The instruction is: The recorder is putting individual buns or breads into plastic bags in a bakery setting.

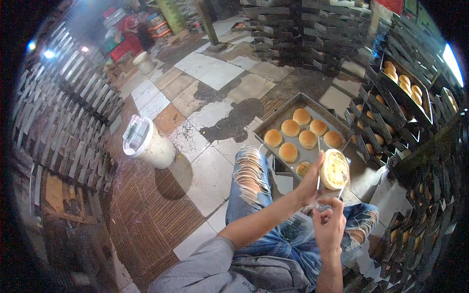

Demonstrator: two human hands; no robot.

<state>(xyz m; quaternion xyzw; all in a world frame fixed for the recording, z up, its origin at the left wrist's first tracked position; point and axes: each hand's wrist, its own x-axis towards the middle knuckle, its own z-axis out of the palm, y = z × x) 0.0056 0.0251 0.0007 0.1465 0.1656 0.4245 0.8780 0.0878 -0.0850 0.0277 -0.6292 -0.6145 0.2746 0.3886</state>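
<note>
In my left hand (310, 186) is a clear plastic bag (326, 192) with a round bun (335, 169) at its upper end; a yellowish printed face shows on it. My right hand (329, 221) pinches the lower part of the bag with bent fingers. Just beyond my hands lies a metal baking tray (278, 110) holding several golden buns (290, 128). A similar printed packet (303, 169) lies at the tray's near corner, partly behind my left forearm. A clear bag of printed wrappers (293, 227) rests on my lap.
A white plastic bucket (159, 150) with packets on its lid stands on the tiled floor to the left. Stacked metal trays (384, 124) rise at the right, some holding buns, and more stacks (62, 110) line the left. A person (128, 29) is far back, near crates.
</note>
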